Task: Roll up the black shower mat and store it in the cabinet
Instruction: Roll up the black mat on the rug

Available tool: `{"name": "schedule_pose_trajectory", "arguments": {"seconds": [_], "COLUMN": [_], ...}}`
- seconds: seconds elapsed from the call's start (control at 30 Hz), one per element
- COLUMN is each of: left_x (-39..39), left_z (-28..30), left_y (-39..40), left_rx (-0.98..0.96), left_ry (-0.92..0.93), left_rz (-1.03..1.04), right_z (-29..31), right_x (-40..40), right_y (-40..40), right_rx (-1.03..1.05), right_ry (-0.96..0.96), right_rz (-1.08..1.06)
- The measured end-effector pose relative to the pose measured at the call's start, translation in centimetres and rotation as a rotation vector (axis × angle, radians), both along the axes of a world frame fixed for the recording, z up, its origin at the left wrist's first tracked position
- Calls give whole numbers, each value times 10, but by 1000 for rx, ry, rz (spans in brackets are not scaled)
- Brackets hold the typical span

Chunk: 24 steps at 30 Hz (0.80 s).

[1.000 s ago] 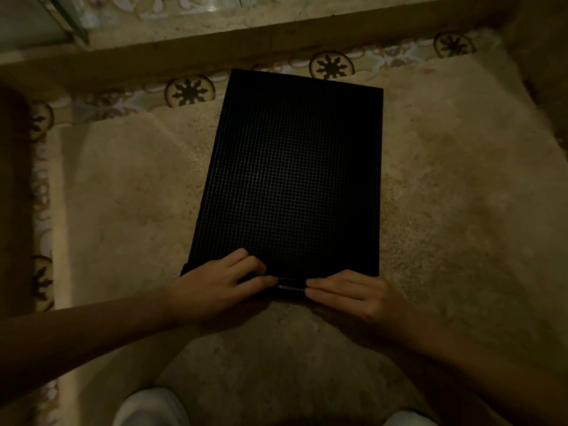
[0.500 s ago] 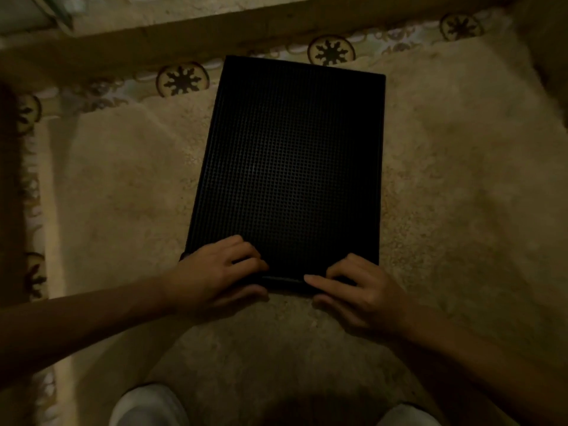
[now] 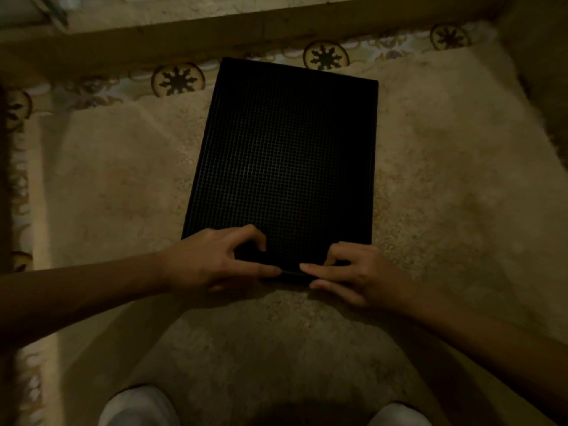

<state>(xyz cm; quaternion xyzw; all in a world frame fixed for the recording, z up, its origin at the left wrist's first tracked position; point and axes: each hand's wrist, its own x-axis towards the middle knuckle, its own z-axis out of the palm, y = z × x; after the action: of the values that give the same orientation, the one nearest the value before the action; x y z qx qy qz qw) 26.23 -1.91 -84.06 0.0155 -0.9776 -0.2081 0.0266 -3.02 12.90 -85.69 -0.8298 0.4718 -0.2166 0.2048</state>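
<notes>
The left hand [image 3: 215,259] sits on the near left corner of the black shower mat [image 3: 282,155], fingers curled over the top face and thumb stretched along the near edge, so it looks pinched on that edge where the first turn of the roll is starting. Beyond its knuckles the mat lies flat on the floor [image 3: 445,195], a pale speckled stone with a patterned tile border [image 3: 176,81] past the mat's far end. If this hand lets the thin lip slip, the stiff gridded rubber would likely spring back flat and the roll would have to be started over.

Just to the right of the left thumb tip a short bare stretch of the near edge shows, slightly lifted. With neither hand on that middle stretch, it may buckle instead of curling.

The right hand [image 3: 353,272] is clamped on the near right part of the same edge, fingers bent on top, thumb below; its fingertip almost meets the left thumb. Should one hand push ahead faster than the other, the roll would probably come out as a cone, loose at one end and awkward to store.

No cabinet is in view, so storing lies well ahead. Low light makes the finer grip hard to read.
</notes>
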Motion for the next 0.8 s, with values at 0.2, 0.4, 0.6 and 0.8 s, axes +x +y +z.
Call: {"name": "schedule_pose_trajectory", "arguments": {"seconds": [0.2,0.4,0.6,0.8], "left_x": [-1,-10,-11,-15], "left_z": [-4,-2,0,-1], "left_y": [1,-2,1,-5], "left_rx": [-20,34,56,107], "left_ry": [23,35,28,12], "left_rz": [-27,16,23,27], "right_z": [2,2,-2,2], "right_x": [-2,-4,-4,-8], "right_y": [-4,-13,-11,-21], "right_rx": [7,48,29,143], "right_ry": [45,24,33,1], "right_rz": [22,25,4,10]}}
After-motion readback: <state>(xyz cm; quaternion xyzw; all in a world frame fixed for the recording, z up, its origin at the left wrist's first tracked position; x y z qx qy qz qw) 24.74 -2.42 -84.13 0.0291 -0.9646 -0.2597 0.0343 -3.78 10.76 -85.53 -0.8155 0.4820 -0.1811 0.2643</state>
